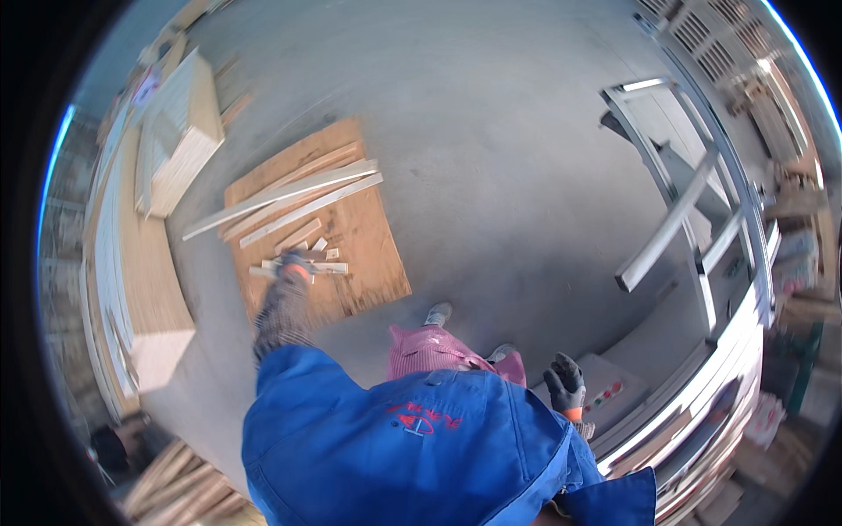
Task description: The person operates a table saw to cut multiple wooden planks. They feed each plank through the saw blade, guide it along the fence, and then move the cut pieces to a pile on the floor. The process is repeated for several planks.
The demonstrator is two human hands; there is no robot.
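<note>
Out ahead on the left, my left hand (296, 262), in a dark glove with an orange cuff, reaches down to short wood offcuts (330, 267) on a plywood sheet (377, 263). It touches or hovers just over them. Its fingers are blurred and partly hidden, so a grip cannot be made out. Beyond them lie several long, pale wood strips (298, 195), some crossing others. My right hand (566, 384), gloved alike, hangs low by my right side with thumb and fingers apart and nothing in it.
Stacked pale boards (158, 289) stand along the left. A metal frame (684, 210) rises at the right, one bar jutting inward. Beside my right hand is a panel with coloured buttons (605, 394), near long stacked material (693, 421). Wood sticks (175, 486) lie at lower left.
</note>
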